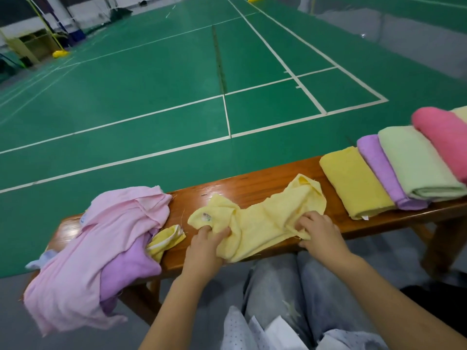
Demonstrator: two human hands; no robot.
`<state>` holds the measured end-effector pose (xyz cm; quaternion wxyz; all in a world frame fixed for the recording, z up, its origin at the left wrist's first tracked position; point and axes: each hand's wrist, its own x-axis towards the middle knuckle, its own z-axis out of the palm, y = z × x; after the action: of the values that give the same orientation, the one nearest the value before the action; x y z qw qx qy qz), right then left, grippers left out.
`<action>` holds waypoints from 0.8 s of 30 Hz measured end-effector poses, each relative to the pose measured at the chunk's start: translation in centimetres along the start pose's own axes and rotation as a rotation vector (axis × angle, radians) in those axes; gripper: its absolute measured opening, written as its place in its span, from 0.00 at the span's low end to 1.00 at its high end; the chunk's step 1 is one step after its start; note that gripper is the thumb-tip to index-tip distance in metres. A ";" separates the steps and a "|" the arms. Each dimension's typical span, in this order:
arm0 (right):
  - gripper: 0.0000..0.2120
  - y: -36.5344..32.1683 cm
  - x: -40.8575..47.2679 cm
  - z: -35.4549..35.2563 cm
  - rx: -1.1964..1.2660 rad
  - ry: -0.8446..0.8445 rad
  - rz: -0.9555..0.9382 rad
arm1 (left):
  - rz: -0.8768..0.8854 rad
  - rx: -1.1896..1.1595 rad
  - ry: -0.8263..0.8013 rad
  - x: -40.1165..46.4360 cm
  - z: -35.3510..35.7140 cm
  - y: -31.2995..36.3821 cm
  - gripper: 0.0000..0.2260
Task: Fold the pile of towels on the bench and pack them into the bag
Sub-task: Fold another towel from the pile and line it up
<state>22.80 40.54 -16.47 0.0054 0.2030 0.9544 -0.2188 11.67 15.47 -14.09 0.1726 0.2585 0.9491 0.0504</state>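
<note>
Where the bench (252, 189) ends at your left, the unfolded pile (101, 248) (pink towel over a purple one, a small yellow cloth tucked beside) hangs off the edge. Next comes your left hand (204, 248), fingers curled into the near left corner of the pale yellow towel (262, 218), which lies crumpled mid-bench. Your right hand (319, 233) pinches its near right edge, fingers bunched in the fabric. Further right, folded towels (394, 170) lie overlapping in a row: yellow, purple, green, pink.
</note>
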 end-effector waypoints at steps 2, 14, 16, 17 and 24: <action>0.08 0.1 0.5 -1.3 0.153 -0.003 0.063 | -0.008 -0.144 0.101 0.2 -0.2 -0.3 0.21; 0.09 -1.1 4.5 -10.0 1.201 0.308 0.547 | -0.617 -1.775 0.214 3.1 -8.2 -1.0 0.06; 0.08 -0.5 4.7 -10.1 1.112 0.364 0.593 | -0.622 -1.780 0.179 3.3 -8.2 -1.4 0.06; 0.08 -0.1 4.7 -9.8 1.016 0.387 0.592 | -0.622 -1.783 0.158 3.3 -8.0 -1.6 0.09; 0.19 1.1 3.3 -7.7 0.554 0.263 0.437 | -0.668 -1.209 0.158 2.4 -4.9 -1.5 0.04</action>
<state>20.80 45.93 -10.32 -0.1256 0.4220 0.7858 -0.4343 7.30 15.42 -10.56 0.2228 -0.1934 0.7929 0.5331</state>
